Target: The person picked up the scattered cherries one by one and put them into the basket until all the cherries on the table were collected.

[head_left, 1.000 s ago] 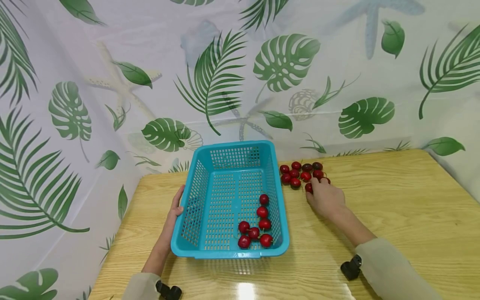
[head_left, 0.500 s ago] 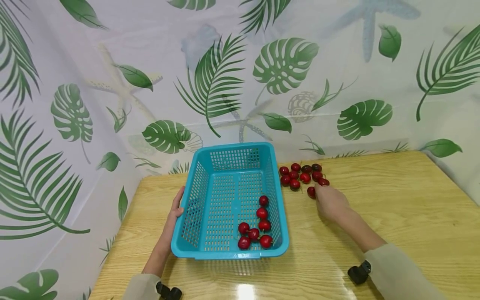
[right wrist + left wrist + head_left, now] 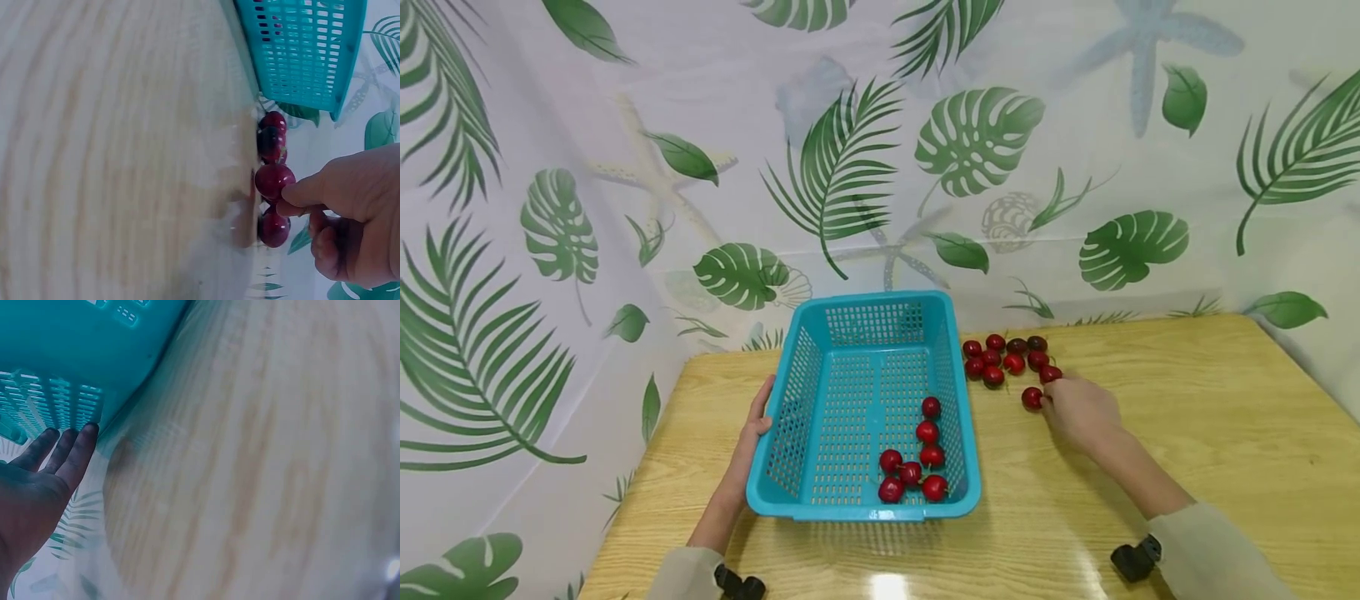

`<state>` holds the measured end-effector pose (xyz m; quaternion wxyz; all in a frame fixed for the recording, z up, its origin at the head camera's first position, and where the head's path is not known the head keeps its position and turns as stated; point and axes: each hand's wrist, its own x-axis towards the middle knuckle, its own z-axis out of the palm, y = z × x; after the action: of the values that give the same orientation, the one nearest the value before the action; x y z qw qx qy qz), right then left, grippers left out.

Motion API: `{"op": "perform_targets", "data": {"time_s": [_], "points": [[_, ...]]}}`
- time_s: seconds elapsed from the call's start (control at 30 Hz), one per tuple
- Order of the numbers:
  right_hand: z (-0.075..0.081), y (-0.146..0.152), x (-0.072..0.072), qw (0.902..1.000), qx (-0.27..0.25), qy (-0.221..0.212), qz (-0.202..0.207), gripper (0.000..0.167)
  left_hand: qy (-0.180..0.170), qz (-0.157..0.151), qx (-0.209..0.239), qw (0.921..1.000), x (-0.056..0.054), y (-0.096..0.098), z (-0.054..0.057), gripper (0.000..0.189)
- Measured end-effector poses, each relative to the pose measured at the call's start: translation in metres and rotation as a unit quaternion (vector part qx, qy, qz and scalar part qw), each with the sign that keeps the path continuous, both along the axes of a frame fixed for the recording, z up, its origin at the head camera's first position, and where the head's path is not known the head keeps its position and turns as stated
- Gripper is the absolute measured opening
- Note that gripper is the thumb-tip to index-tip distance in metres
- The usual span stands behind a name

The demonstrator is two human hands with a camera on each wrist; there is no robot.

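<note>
In the head view my right hand [image 3: 1082, 412] pinches one dark red cherry [image 3: 1032, 398] at the near edge of a loose cluster of cherries [image 3: 992, 357]. The right wrist view shows thumb and forefinger meeting at that cherry [image 3: 275, 181], its stem side toward the fingertips; the other fingers are curled in. My left hand [image 3: 750, 435] rests against the left side of a blue plastic basket [image 3: 967, 450], thumb at its rim. Its fingers [image 3: 78, 453] lie straight against the perforated wall in the left wrist view. Several red cherries [image 3: 928, 432] lie in the basket's near right corner.
The wooden table [image 3: 1187, 425] runs out to the right of the cherries. A leaf-printed cloth [image 3: 865, 208] covers the walls behind and to the left, close behind the basket's far end.
My right hand has drawn slightly right and toward me, and the pinched cherry has come away from the cluster with it. The left hand and basket hold their place; the head view has shifted slightly.
</note>
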<state>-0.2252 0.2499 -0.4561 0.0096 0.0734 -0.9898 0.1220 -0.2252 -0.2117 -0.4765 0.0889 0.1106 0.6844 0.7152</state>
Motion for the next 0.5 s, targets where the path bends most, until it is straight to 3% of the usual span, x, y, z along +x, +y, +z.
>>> {"op": "perform_targets", "data": {"time_s": [0.27, 0.5], "points": [[0.011, -0.001, 0.004, 0.9978, -0.061, 0.025, 0.006, 0.030, 0.002, 0.002, -0.004, 1.0000, -0.002, 0.000, -0.003, 0.068], [0.025, -0.012, 0.008, 0.9894, -0.116, 0.081, 0.029, 0.018, 0.002, 0.001, 0.003, 1.0000, -0.002, 0.000, -0.002, 0.068]]}}
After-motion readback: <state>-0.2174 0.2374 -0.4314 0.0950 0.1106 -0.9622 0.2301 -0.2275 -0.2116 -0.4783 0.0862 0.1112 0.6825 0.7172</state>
